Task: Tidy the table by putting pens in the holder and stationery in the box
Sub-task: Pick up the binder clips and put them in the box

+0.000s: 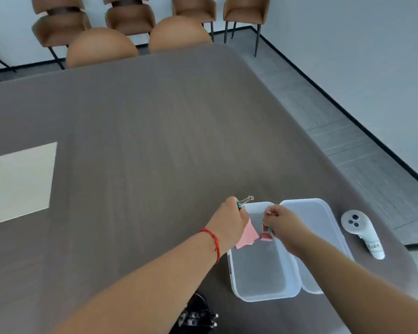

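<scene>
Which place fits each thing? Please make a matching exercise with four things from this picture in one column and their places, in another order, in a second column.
Things
1. green clip
2. pink clip
3. lid
4. pen holder

Places
A. flat on the table, right of the box
B. at the bottom edge, near the left forearm
C. held by the left hand, with pink paper
D. hanging from the right hand over the open box

Pairs: 1-C, 2-D, 3-A, 4-B
</scene>
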Available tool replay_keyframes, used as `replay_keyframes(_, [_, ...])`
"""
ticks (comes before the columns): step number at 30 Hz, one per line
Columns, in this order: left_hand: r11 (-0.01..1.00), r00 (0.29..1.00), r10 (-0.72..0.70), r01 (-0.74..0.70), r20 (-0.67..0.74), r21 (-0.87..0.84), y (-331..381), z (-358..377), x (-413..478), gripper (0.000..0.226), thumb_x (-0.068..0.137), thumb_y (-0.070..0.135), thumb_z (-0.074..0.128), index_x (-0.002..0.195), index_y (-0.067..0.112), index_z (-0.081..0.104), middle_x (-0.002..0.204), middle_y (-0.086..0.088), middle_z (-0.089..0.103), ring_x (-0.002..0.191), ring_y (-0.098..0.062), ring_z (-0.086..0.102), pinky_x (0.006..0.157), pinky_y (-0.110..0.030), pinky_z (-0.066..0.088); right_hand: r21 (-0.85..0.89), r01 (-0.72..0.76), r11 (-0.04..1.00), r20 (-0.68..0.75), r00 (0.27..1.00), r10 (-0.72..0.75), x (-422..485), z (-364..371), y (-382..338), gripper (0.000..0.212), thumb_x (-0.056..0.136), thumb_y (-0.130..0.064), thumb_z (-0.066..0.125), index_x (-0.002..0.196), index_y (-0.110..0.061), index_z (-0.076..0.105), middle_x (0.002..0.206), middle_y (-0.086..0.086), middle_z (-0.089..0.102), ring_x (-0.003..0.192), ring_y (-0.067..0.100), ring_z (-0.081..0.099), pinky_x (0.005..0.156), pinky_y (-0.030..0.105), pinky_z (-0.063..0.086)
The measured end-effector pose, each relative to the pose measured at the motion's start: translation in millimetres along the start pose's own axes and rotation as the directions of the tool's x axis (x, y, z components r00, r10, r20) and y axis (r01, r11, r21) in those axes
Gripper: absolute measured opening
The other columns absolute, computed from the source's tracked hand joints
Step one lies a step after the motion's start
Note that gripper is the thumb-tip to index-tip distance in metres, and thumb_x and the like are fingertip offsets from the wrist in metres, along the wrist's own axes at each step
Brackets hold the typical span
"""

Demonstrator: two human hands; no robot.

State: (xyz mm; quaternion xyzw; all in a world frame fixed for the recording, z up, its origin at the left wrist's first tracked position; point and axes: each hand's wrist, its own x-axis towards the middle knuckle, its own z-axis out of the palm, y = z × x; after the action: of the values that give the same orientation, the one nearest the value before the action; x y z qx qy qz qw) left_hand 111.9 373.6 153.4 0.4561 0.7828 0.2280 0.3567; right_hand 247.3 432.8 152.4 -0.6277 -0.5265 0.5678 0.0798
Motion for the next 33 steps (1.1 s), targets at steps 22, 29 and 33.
replay_keyframes(22, [0.839, 0.969, -0.138, 0.004, 0.205, 0.544, -29, 119, 61, 0.037, 0.092, 0.016, 0.041, 0.128, 0.007, 0.043, 0.126, -0.013, 0.052, 0.111, -0.028, 0.053, 0.097, -0.036, 0.045, -0.677, 0.192, 0.71, 0.152, 0.981, -0.121, 40, 43, 115, 0.06, 0.085, -0.007, 0.051, 0.14, -0.014, 0.03, 0.13, 0.011, 0.034, 0.116, 0.03, 0.04, 0.101, 0.037, 0.042])
replay_keyframes(29, [0.857, 0.97, -0.125, 0.0, 0.209, 0.515, -31, 116, 54, 0.039, 0.093, 0.024, 0.046, 0.129, 0.012, 0.041, 0.129, -0.011, 0.047, 0.111, -0.03, 0.052, 0.096, -0.039, 0.044, -0.772, 0.227, 0.593, 0.163, 0.973, -0.16, 30, 47, 114, 0.062, 0.085, -0.012, 0.054, 0.141, -0.01, 0.029, 0.129, 0.01, 0.035, 0.113, 0.028, 0.041, 0.089, 0.039, 0.052])
replay_keyframes(33, [0.88, 0.972, -0.097, -0.017, 0.213, 0.474, -27, 108, 47, 0.038, 0.089, 0.032, 0.054, 0.122, 0.018, 0.043, 0.123, -0.01, 0.048, 0.101, -0.027, 0.048, 0.092, -0.04, 0.046, -0.792, 0.22, 0.57, 0.161, 0.975, -0.153, 22, 44, 112, 0.055, 0.086, -0.012, 0.052, 0.138, -0.011, 0.034, 0.13, 0.011, 0.036, 0.117, 0.028, 0.039, 0.091, 0.038, 0.05])
